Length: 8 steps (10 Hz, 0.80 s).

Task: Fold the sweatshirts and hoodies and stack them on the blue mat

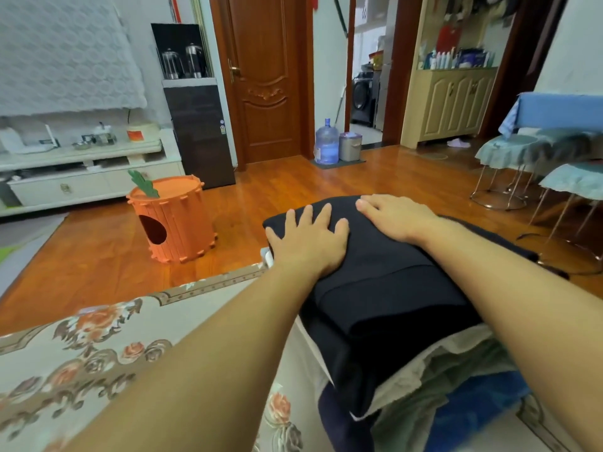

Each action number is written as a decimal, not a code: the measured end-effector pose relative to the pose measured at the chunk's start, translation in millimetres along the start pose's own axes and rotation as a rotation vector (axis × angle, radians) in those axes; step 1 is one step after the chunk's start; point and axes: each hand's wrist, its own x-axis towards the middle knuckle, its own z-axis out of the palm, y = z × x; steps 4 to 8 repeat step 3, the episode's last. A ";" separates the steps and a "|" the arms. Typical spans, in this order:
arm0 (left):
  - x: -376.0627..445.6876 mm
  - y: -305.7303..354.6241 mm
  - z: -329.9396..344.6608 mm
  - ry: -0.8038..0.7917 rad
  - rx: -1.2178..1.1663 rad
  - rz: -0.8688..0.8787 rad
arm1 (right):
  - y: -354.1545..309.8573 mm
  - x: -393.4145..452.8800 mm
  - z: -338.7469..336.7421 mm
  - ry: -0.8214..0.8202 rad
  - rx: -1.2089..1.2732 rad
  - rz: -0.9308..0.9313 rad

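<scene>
A folded black sweatshirt lies on top of a stack of folded garments, among them a cream one and an olive one. A patch of the blue mat shows under the stack at the lower right. My left hand lies flat on the far left part of the black sweatshirt, fingers spread. Beside it, my right hand presses flat on the far right part, fingers straight. Both forearms reach over the stack and hide parts of it.
The stack sits on a floral-patterned cover whose edge runs along the wooden floor. An orange carrot-shaped bin stands on the floor to the left. Metal-legged stools stand at the right. A water jug is by the door.
</scene>
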 end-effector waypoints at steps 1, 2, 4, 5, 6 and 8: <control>-15.5 -2.5 -16.5 -0.128 -0.015 -0.014 | -12.7 -22.4 -8.5 -0.050 -0.104 0.061; -40.1 -13.7 -50.3 -0.158 0.114 0.041 | -34.5 -43.6 -33.4 -0.034 -0.251 0.205; -73.1 -30.0 -99.2 0.043 0.151 0.094 | -64.6 -67.8 -68.2 0.099 -0.340 0.192; -73.1 -30.0 -99.2 0.043 0.151 0.094 | -64.6 -67.8 -68.2 0.099 -0.340 0.192; -73.1 -30.0 -99.2 0.043 0.151 0.094 | -64.6 -67.8 -68.2 0.099 -0.340 0.192; -73.1 -30.0 -99.2 0.043 0.151 0.094 | -64.6 -67.8 -68.2 0.099 -0.340 0.192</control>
